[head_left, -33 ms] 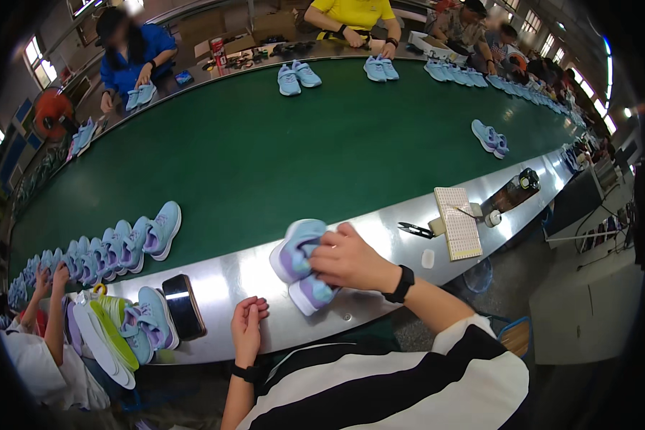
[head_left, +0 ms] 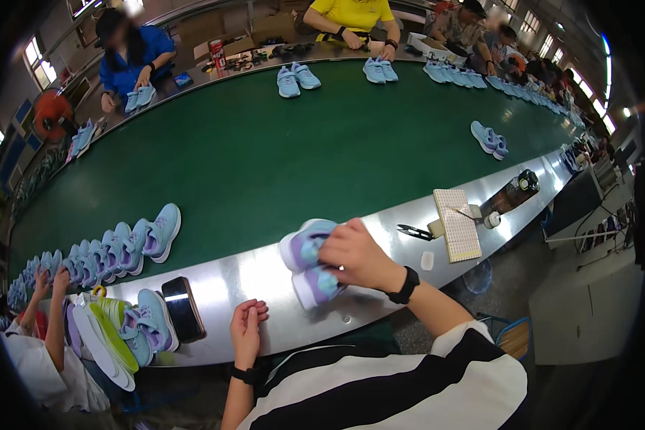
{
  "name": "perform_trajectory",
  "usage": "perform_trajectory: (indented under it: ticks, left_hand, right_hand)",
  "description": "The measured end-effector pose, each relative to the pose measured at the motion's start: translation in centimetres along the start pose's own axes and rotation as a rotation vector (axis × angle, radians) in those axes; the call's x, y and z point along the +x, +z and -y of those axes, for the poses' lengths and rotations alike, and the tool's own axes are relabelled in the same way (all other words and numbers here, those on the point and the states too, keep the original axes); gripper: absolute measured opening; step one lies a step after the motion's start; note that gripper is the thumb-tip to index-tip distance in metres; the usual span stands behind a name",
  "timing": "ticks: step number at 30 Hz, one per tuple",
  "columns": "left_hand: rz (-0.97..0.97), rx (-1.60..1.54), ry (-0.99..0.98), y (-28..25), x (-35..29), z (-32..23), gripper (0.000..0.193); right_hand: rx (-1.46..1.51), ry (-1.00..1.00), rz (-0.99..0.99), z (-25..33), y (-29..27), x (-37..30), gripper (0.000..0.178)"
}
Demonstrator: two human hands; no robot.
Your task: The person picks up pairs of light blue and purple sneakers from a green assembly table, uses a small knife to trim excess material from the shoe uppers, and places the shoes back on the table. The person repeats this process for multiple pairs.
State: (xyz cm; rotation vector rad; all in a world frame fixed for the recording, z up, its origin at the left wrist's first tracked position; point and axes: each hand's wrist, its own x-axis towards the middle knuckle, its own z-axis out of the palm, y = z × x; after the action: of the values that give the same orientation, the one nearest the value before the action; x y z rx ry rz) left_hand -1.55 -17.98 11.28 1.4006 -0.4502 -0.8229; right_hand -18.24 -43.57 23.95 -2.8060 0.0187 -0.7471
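Observation:
My right hand (head_left: 355, 256) is closed on a pair of light blue and lilac sneakers (head_left: 302, 252). The two shoes sit side by side over the metal edge of the bench, blurred a little by motion. My fingers cover part of their openings, and I cannot tell whether the soles touch the metal. To the left of the pair, my left hand (head_left: 248, 326) rests near the bench's front edge, fingers loosely bent and holding nothing. A dark smartphone (head_left: 184, 308) lies farther left, beside another blue sneaker (head_left: 156, 320).
Lime and white insoles (head_left: 112, 333) lie by a co-worker's arms at left. Blue sneakers (head_left: 163, 233) line the green belt (head_left: 265, 158). On the right are black snips (head_left: 414, 231), a sticker sheet (head_left: 459, 226) and a dark bottle (head_left: 512, 190). Co-workers stand across the belt.
My right hand and the pair of sneakers have shifted slightly to the right, and the shoes have turned a little. My left hand has stayed in place.

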Motion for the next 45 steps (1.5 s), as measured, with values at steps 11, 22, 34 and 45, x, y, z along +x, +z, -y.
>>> perform_trajectory:
  ticks: [11, 22, 34, 45]
  left_hand:
    - [-0.019, 0.104, 0.098, 0.1, -0.6, -0.1, 0.017]
    - [0.105, 0.087, -0.014, -1.5, 0.7, -4.5, 0.021]
    - [-0.359, 1.593, -0.082, -17.1, 18.4, -12.8, 0.056]
    - [-0.241, 1.262, 0.26, -15.8, 18.4, -12.8, 0.044]
  right_hand:
    - [-0.637, 0.913, -0.458, -26.8, -13.7, 13.4, 0.06]
    - [0.363, 0.422, -0.051, -10.4, -8.3, 6.8, 0.035]
    - [0.784, 0.757, 0.275, 4.1, -2.2, -6.7, 0.037]
    - [0.856, 0.733, 0.257, 6.5, 0.5, -6.0, 0.034]
